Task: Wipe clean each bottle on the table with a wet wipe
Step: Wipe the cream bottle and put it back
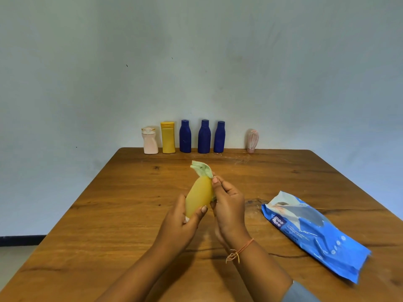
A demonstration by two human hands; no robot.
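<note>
Wooden table point(109, 214). Blue wipes pack point(316, 236) lying flat at right, apart from hands. Left hand point(178, 223) gripping base of tilted yellow bottle point(199, 197) above table centre. Upright along far edge: pale pink bottle point(150, 142), second yellow bottle point(168, 138), three blue bottles point(204, 137), ribbed pink bottle point(252, 140). Wet wipe point(201, 168) draped over held bottle's top, pinched there by right hand point(229, 205).

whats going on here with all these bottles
A person is wiping a yellow bottle above the wooden table. The left hand grips its lower end while the right hand wraps a wet wipe round its top. Along the far edge stand a pale pink bottle, a second yellow bottle, three blue bottles and a small pinkish container. A blue wipes pack lies to the right.
</note>
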